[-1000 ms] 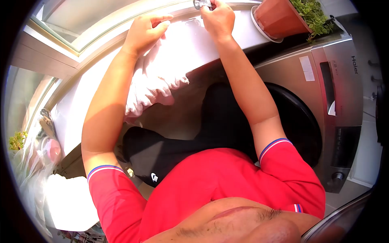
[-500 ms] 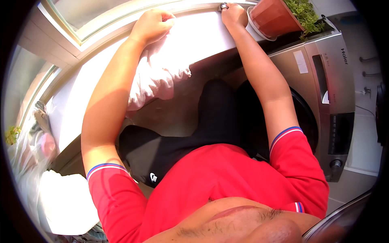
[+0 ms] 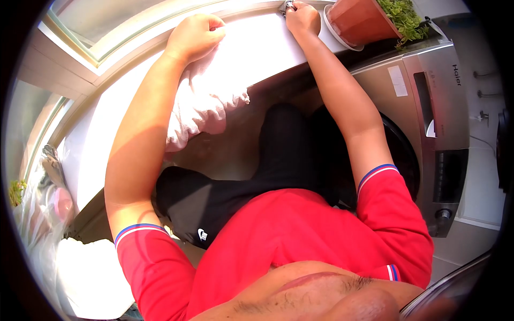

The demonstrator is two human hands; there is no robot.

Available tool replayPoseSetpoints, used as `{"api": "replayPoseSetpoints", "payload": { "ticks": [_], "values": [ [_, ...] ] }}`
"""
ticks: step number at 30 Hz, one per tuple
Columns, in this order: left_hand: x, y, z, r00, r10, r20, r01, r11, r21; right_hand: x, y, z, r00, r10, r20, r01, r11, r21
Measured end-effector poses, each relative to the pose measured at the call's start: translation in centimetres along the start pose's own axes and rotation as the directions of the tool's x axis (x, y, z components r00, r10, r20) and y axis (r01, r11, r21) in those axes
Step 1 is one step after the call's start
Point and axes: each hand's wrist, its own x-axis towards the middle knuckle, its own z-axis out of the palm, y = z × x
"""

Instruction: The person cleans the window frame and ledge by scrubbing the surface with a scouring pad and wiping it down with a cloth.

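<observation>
My left hand (image 3: 194, 38) is closed in a fist above the white windowsill (image 3: 262, 45). Whatever its fingers may hold is hidden. Beneath the wrist and forearm, a pale pink cloth (image 3: 201, 104) lies bunched and hangs over the sill's front edge. Farther right, my right hand (image 3: 304, 20) is closed on a small grey crumpled thing, perhaps a rag (image 3: 287, 7), against the bottom of the window frame. Just right of that hand stands a terracotta-coloured flowerpot (image 3: 361, 22) with a green plant (image 3: 402, 21).
A silver washing machine (image 3: 401, 109) with a dark round door stands at the right, below the flowerpot. Clear plastic bags (image 3: 40, 214) and a bright white item (image 3: 91, 278) are at the lower left. A window frame (image 3: 80, 69) runs along the upper left.
My right hand has shifted slightly left along the frame, and more of the grey thing shows. My left hand has moved a little left too. The pink cloth is still bunched below it.
</observation>
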Motion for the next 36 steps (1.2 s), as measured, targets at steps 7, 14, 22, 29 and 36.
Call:
{"api": "replayPoseSetpoints", "payload": {
  "ticks": [7,14,22,29,36],
  "values": [
    [0.1,0.5,-0.3,0.997,-0.050,0.059,0.050,0.999,-0.013,2.9,1.6,1.7,0.949,0.314,-0.019,-0.313,0.949,0.038],
    [0.1,0.2,-0.1,0.999,-0.024,0.036,0.023,0.999,0.023,-1.0,-0.1,-0.3,0.937,-0.347,0.027,0.347,0.938,0.027],
    [-0.6,0.0,-0.3,0.994,-0.059,0.087,0.069,0.991,-0.117,1.0,0.5,-0.3,0.990,0.138,-0.024,-0.140,0.985,-0.097],
    [-0.2,-0.5,-0.5,0.998,-0.012,0.057,0.015,0.998,-0.056,3.7,2.1,1.9,0.986,0.156,0.064,-0.131,0.947,-0.292],
    [-0.1,-0.2,-0.4,0.999,-0.016,0.045,0.015,1.000,0.025,0.2,-1.5,-1.2,0.987,0.147,0.058,-0.139,0.982,-0.130]
  ]
}}
